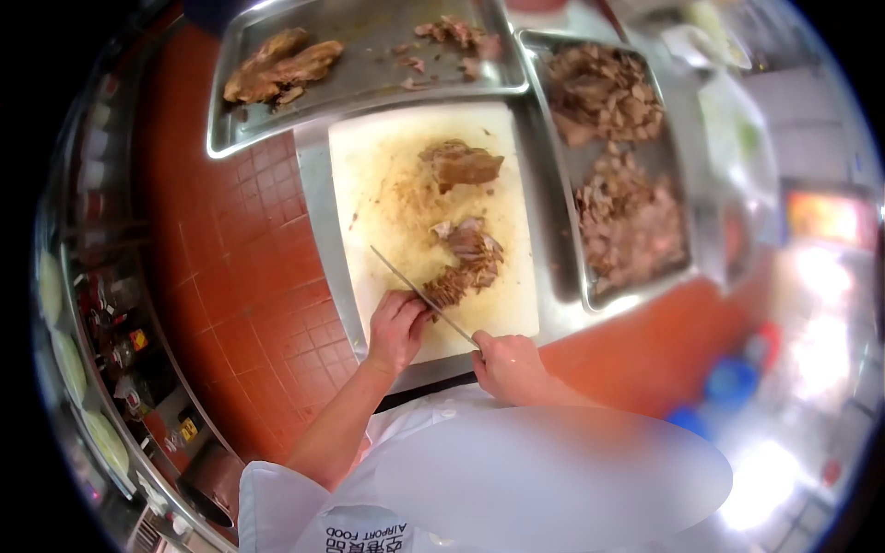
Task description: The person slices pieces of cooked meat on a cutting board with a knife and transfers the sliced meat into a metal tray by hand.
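My right hand (pixel 509 365) is closed round the handle of a long knife (pixel 412 288), whose blade reaches up and left across a white cutting board (pixel 369 166). Just left of the blade, my left hand (pixel 398 324) has its fingers curled against the near end of the meat. Sliced brown meat (pixel 474 254) lies in a heap on the far side of the blade. Higher on the board sits an uncut brown piece of meat (pixel 466 166). What my left fingertips press on is partly hidden by the hand.
A metal tray (pixel 369 92) beyond the board bears large cooked pieces (pixel 284 66) and scraps. To the right, a second tray (pixel 573 166) holds piles of sliced meat (pixel 631 217). Shelves with bottles stand at far left over a red tiled floor (pixel 249 267).
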The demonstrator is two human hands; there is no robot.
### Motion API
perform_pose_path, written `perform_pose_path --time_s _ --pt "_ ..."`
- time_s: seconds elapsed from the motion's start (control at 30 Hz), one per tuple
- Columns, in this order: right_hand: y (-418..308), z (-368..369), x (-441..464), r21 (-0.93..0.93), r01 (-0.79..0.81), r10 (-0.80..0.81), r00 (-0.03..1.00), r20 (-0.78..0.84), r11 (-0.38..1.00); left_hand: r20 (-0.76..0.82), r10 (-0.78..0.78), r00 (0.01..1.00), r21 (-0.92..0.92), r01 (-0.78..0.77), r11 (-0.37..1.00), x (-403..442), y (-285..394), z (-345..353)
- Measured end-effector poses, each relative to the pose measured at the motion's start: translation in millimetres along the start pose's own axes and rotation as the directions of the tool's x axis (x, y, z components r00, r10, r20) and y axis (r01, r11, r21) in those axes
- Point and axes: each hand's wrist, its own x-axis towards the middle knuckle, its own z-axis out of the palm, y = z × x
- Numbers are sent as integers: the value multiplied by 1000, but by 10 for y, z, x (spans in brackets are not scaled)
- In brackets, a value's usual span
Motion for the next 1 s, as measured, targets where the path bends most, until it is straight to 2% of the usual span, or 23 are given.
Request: perform_pose_path --time_s 0.13,0.27,0.53,0.93,1.0 --pt "-8 290 400 -55 12 -13 1000 -24 998 14 -41 999 21 40 999 -40 -25 18" --pt "-66 269 671 12 64 -61 988 -144 998 -1 -1 1000 24 1 1000 5 -18 22" --pt "-19 36 124 60 27 -24 998 -55 998 -16 -3 1000 18 3 1000 -43 -30 1" --pt "-120 71 271 13 0 0 1000 28 1000 -31 5 1000 63 -3 998 -35 -18 18" --pt "-116 217 457 -12 -21 21 1000 3 1000 -23 12 1000 77 -10 997 -33 -28 23"
